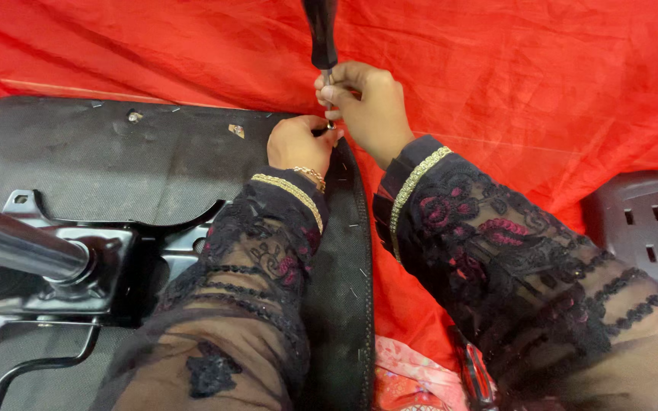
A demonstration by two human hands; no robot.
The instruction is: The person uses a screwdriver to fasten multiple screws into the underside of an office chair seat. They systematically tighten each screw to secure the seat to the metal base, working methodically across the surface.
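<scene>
Both hands are bunched at the far edge of the upturned chair seat (pixel 154 164), right where the black fabric edging (pixel 348 251) wraps over. The right hand (pixel 371 106) is clenched round the metal shaft of a dark-handled screwdriver (pixel 320 34), tip pressed down into the seat edge. The left hand (pixel 297 142) is closed in a pinch just beside that tip, gripping the fabric or a staple there; I can't tell which.

How far along? Small staples (pixel 354 291) dot the edging on the near side of the tool, still seated as far as I can see, so this looks like early going, with most of the rim yet to work round. That's my read, not a certainty.

Out from the seat edge: the metal mounting plate (pixel 78 266) sits bolted on the seat's underside, nearer the viewer, with a shiny steel post (pixel 17 243) jutting from it. Red cloth (pixel 535 76) spreads beyond and beside the seat. A grey slotted plastic piece (pixel 649 228) lies off to the right of the seat. Lacy black sleeves (pixel 253 259) drape over the edging and hide part of it.
</scene>
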